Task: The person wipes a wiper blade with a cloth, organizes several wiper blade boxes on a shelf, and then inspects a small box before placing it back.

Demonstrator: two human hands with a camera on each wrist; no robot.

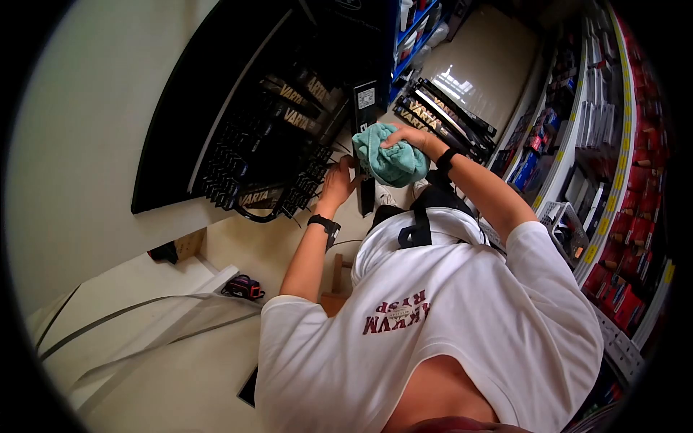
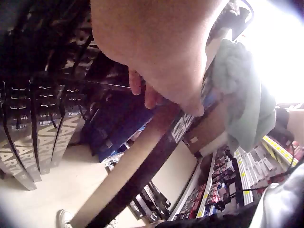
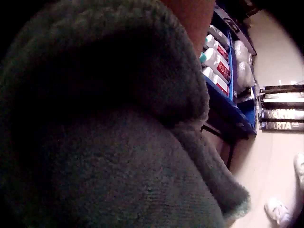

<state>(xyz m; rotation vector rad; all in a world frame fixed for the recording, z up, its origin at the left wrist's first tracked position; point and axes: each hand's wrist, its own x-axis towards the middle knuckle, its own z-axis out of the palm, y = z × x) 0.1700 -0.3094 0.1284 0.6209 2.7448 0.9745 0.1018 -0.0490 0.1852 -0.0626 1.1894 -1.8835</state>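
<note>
My right hand [image 1: 409, 137] grips a bunched green cloth [image 1: 393, 162], close against a long, narrow black bar [image 1: 367, 198]. The bar carries a white label at its far end and pale lettering along one side. My left hand [image 1: 339, 184] pinches the bar near its middle, thumb and fingers at its edge. In the left wrist view, the bar [image 2: 137, 175] slants down from below the left hand [image 2: 156, 52], with the cloth [image 2: 242, 95] hanging to the right. The cloth [image 3: 118, 166] fills most of the right wrist view and hides the right hand's fingers.
A black rack [image 1: 253, 166] with hooks and VARTA-lettered strips stands at the left. More lettered strips [image 1: 426, 115] lie on the floor ahead. Blue shelving [image 3: 232, 102] holds white bottles [image 3: 218, 66]. Stocked shelves [image 1: 621, 180] line the right side.
</note>
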